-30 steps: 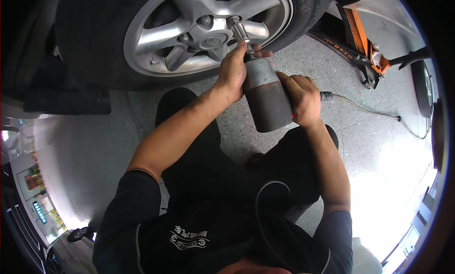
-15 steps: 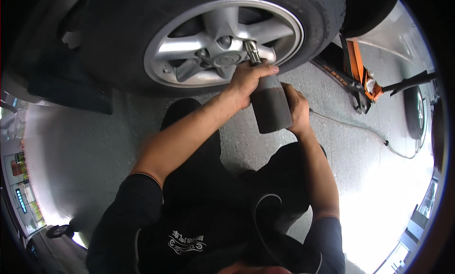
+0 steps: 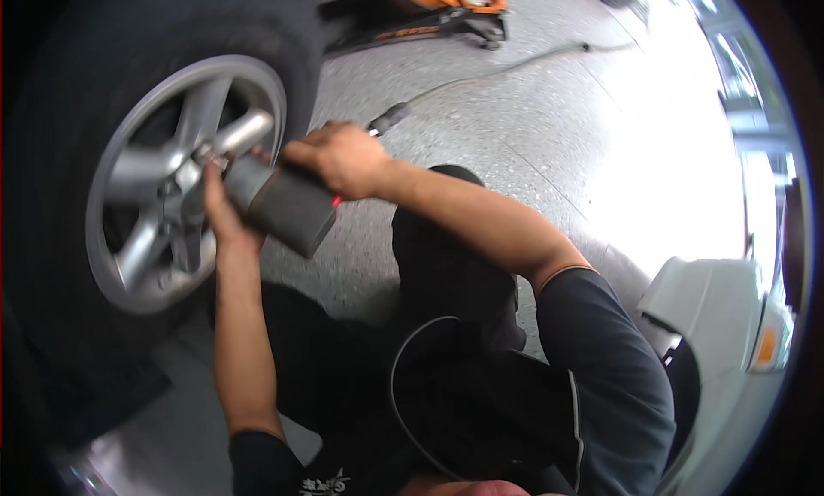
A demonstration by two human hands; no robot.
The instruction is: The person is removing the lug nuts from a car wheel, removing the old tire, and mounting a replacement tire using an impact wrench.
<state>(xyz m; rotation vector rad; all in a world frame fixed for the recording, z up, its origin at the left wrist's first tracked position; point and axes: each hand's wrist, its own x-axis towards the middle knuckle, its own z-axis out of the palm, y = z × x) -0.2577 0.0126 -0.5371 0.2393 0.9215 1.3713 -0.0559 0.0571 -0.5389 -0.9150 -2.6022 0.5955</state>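
Both my hands hold a dark air impact wrench (image 3: pixel 290 206) with a grey front end, its socket (image 3: pixel 208 155) at the lug nuts of a silver spoked wheel (image 3: pixel 137 163). Motion blur hides whether the socket sits on a nut. My left hand (image 3: pixel 225 206) cups the front end from below, close to the wheel hub. Behind it, my right hand (image 3: pixel 342 159) is wrapped round the handle. A dark hose fitting (image 3: pixel 390 118) comes out beyond the right hand. A small red light shows near the back of the wrench.
An air hose (image 3: pixel 506 65) trails over the speckled grey floor (image 3: pixel 549 144) toward the far right. Past the black tyre (image 3: pixel 296 33) stands an orange and black floor jack (image 3: pixel 429 20). A white vehicle part with an orange lamp (image 3: pixel 766 346) is at the right.
My view has turned to the right, so wheel and jack appear farther left. The wrench stays in both hands and now points left, its socket nearer the hub.
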